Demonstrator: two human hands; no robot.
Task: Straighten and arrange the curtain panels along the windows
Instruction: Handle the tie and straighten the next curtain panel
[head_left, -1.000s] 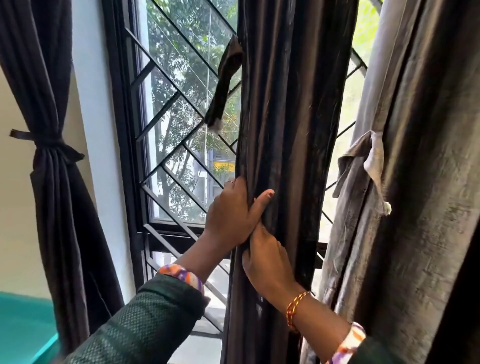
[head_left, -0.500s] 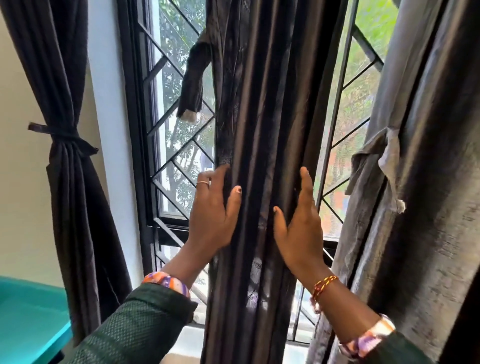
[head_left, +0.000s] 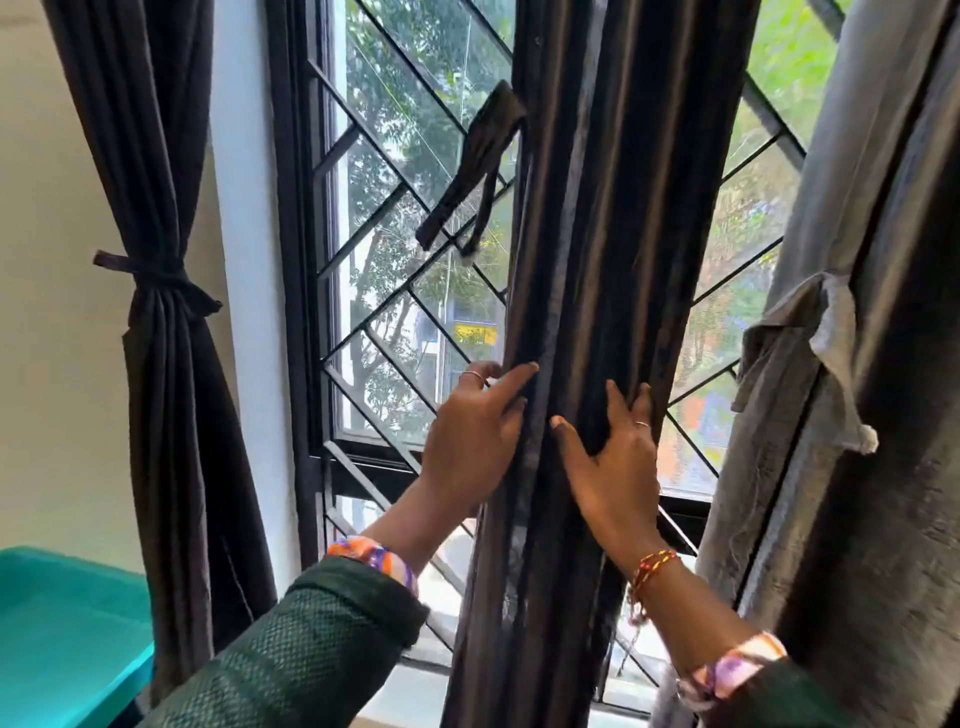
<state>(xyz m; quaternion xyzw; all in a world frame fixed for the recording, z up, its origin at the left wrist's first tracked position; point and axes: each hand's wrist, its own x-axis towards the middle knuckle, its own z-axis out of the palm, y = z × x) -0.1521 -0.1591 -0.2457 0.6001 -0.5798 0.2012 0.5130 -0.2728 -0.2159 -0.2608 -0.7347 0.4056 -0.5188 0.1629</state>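
Both hands slid lower, closer together | left hand (head_left: 470, 441) flat, fingers spread, and right hand (head_left: 615, 467) fingers pinching folds of middle curtain panel (head_left: 597, 260) before window grille (head_left: 395, 208) | risk: loose tie-back (head_left: 480, 161) unfastened, gathered pleats may fan out on release

A person's 2 arms in dark green sleeves (head_left: 291, 654) of textured, mesh-like weave, each lined at the cuff with a multicoloured band (head_left: 374, 557) of orange, purple and pink. The left hand (head_left: 475, 441) wears a thin ring; the right hand (head_left: 615, 467) wears 1 too, above a red-and-yellow beaded thread bracelet (head_left: 652, 569).
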